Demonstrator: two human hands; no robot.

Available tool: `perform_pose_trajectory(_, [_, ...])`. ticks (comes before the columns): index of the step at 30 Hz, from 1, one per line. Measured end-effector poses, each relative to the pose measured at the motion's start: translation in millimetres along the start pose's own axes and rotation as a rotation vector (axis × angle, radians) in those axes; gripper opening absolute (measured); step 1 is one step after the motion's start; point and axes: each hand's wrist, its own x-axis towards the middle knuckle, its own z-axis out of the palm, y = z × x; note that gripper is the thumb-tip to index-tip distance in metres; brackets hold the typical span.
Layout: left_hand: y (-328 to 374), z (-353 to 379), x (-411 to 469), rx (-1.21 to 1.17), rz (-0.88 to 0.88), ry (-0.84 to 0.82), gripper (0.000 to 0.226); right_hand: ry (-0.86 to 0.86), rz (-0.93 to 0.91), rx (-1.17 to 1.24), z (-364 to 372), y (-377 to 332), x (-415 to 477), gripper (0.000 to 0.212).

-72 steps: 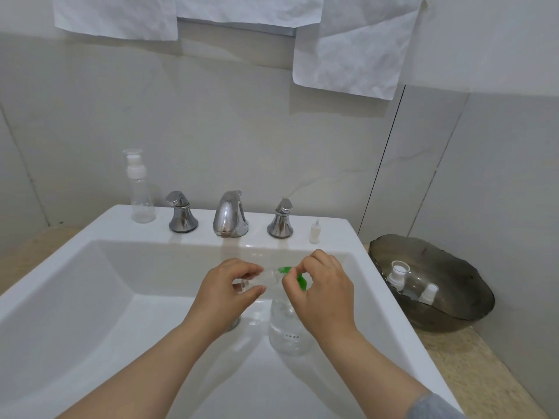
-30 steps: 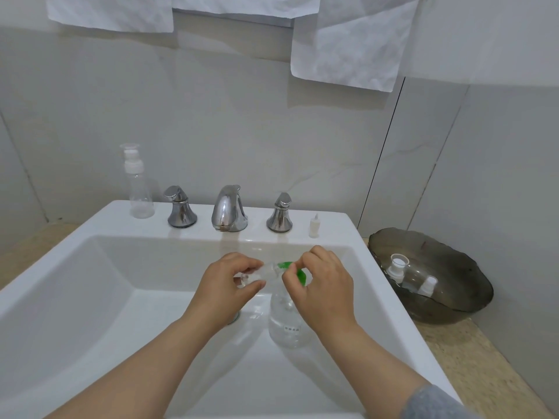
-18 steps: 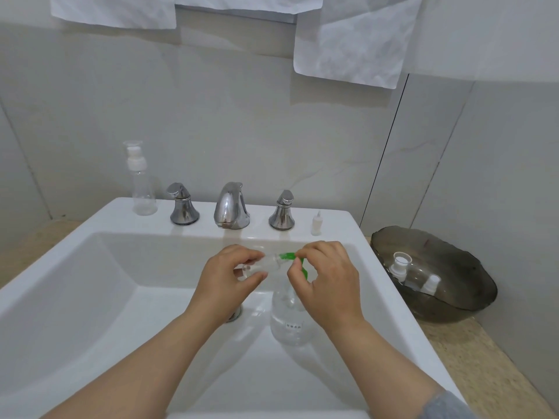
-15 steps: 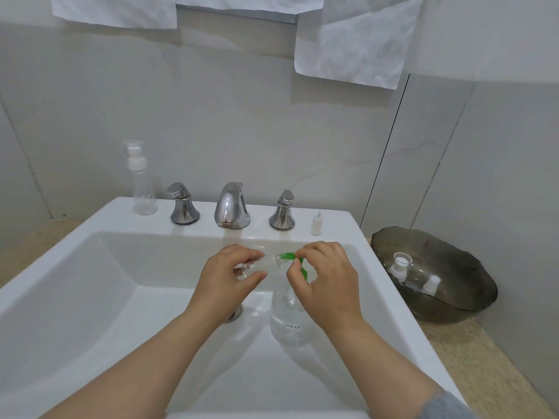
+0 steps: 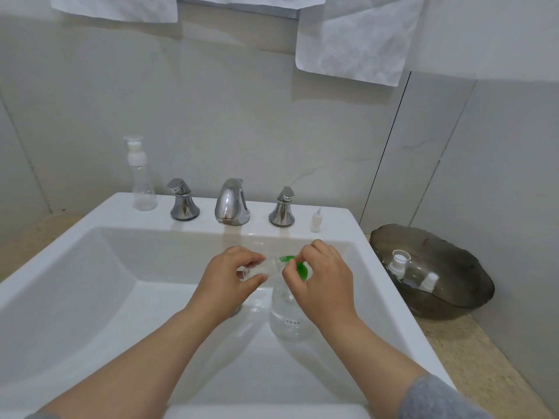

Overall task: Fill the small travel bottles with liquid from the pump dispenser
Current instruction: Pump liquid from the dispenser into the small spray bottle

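A clear pump dispenser (image 5: 289,320) with a green pump head (image 5: 298,265) stands inside the white sink (image 5: 90,267). My right hand (image 5: 325,282) rests on the green head, fingers closed around it. My left hand (image 5: 228,281) holds a small clear travel bottle (image 5: 260,267) on its side, its mouth against the green nozzle. A tall empty clear bottle with a white pump (image 5: 139,173) stands on the sink's back ledge at the left. A tiny white-capped bottle (image 5: 316,220) stands on the ledge at the right.
Chrome faucet (image 5: 231,202) and two chrome handles (image 5: 182,204) (image 5: 282,207) line the back ledge. A dark glass bowl (image 5: 447,294) on the counter at the right holds two white-capped clear bottles (image 5: 399,263) (image 5: 428,281). White cloths hang on the wall above.
Both hands stay at the dispenser with the small bottle against the nozzle. Only the camera has shifted slightly; no object has visibly moved.
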Motion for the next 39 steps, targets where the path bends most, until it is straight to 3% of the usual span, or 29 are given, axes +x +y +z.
perform_pose_trajectory(24, [5.6, -3.0, 2.8, -0.078, 0.000, 0.089, 0.028, 0.072, -0.024, 0.058, -1.5, 4.5, 3.0, 0.017])
perform_pose_trajectory(39, [1.2, -1.8, 0.0, -0.039, -0.049, -0.006, 0.026, -0.007, -0.031, -0.009, 1.8, 2.5, -3.6, 0.020])
